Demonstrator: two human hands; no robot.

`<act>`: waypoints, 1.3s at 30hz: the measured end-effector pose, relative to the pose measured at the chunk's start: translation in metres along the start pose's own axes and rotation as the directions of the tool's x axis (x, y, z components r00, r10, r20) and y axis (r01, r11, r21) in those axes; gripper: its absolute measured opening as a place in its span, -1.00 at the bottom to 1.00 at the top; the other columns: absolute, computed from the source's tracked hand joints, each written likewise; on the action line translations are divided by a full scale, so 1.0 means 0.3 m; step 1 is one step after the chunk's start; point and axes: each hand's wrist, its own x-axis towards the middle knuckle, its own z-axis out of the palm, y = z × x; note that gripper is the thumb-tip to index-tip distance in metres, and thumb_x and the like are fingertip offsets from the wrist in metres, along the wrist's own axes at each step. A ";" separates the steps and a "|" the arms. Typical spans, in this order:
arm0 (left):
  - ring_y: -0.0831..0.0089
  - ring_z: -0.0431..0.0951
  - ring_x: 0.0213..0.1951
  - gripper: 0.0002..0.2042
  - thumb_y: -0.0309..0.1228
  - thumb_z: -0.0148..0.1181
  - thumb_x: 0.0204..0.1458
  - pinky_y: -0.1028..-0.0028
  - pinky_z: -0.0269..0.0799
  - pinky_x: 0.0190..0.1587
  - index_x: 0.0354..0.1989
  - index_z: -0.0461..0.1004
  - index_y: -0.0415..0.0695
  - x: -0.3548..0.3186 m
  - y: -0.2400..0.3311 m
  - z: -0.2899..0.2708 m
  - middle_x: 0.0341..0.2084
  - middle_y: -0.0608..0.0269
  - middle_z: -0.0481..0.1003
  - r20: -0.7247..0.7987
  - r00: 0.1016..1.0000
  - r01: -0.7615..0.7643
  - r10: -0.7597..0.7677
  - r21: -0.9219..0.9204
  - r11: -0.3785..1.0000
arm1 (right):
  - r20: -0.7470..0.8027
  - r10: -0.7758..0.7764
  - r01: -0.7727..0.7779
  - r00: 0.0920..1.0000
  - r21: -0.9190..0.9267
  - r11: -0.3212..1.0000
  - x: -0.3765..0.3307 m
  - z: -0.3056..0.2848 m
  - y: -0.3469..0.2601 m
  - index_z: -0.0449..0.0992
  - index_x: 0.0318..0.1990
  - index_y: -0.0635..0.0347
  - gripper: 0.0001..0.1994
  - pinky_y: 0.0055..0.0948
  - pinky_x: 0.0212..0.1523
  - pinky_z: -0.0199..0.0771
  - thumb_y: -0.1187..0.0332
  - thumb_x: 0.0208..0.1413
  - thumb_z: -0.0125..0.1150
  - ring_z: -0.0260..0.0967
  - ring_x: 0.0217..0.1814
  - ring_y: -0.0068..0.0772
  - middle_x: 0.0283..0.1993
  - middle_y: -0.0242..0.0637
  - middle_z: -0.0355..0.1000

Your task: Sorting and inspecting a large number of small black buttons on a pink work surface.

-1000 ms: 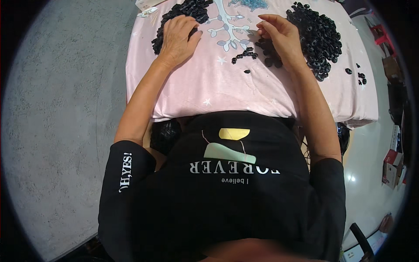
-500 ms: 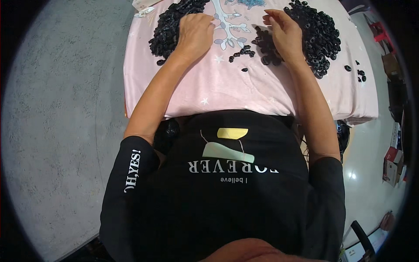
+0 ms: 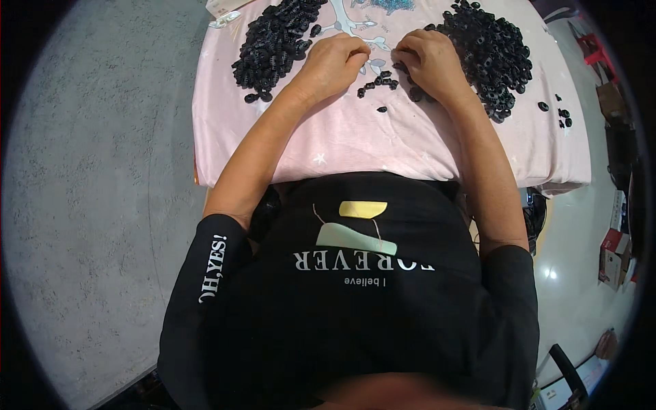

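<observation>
My left hand (image 3: 335, 66) is over the middle of the pink cloth, its fingers curled and thumb pressed in; whatever is in them is hidden. Facing it, my right hand (image 3: 436, 63) has its fingertips drawn together in a pinch beside small black pieces, and what they grip cannot be made out. Left of my left hand lies a heap of black ribbed plastic pieces (image 3: 270, 51). Beyond my right hand spreads a larger heap of black plastic parts (image 3: 493, 58). Between the hands, nearer me, sits a cluster of tiny black pieces (image 3: 378, 83), with one single piece (image 3: 382, 109) closer still.
A pink patterned cloth (image 3: 383, 147) covers the table. Several loose black parts (image 3: 565, 119) lie near its right edge. A pale box (image 3: 224, 7) and a crumpled wrapper (image 3: 224, 20) sit at the far left corner. Boxes (image 3: 615, 256) stand on the floor at right.
My left hand has moved right and nearer, away from the ribbed heap, and its fingers are curled. My right hand has come left and nearer, its fingers now pinched together.
</observation>
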 end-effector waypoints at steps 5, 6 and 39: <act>0.16 0.57 -0.26 -0.79 -0.41 0.11 0.11 0.34 0.45 -0.15 -0.18 0.59 -0.23 0.008 0.005 0.019 -0.32 0.04 0.56 0.019 1.000 -0.026 0.025 0.032 0.999 | 0.038 0.059 -0.058 0.998 -0.023 0.998 -0.004 -0.022 -0.023 0.62 -0.38 0.13 -0.91 -0.20 0.01 0.32 0.38 -0.04 0.24 0.46 -0.21 -0.14 -0.35 -0.24 0.53; 0.16 0.57 -0.25 -0.79 -0.40 0.11 0.11 0.34 0.44 -0.14 -0.18 0.59 -0.22 0.009 0.003 0.027 -0.32 0.04 0.55 0.009 1.000 -0.027 0.026 0.049 0.998 | 0.015 0.079 -0.079 0.997 -0.010 0.997 -0.006 -0.021 -0.028 0.62 -0.36 0.12 -0.90 -0.18 0.04 0.30 0.39 -0.03 0.23 0.46 -0.21 -0.15 -0.36 -0.24 0.52; 0.05 0.53 -0.06 -0.73 -0.37 0.02 0.12 0.28 0.40 0.03 -0.08 0.50 -0.25 0.036 -0.171 0.035 -0.09 -0.10 0.49 -0.394 0.872 0.231 -0.290 -0.189 0.954 | 0.076 0.159 -0.153 0.984 -0.084 0.985 -0.014 -0.023 -0.036 0.62 -0.31 0.10 -0.86 0.15 0.22 0.11 0.34 0.02 0.18 0.43 -0.09 -0.13 -0.30 -0.24 0.51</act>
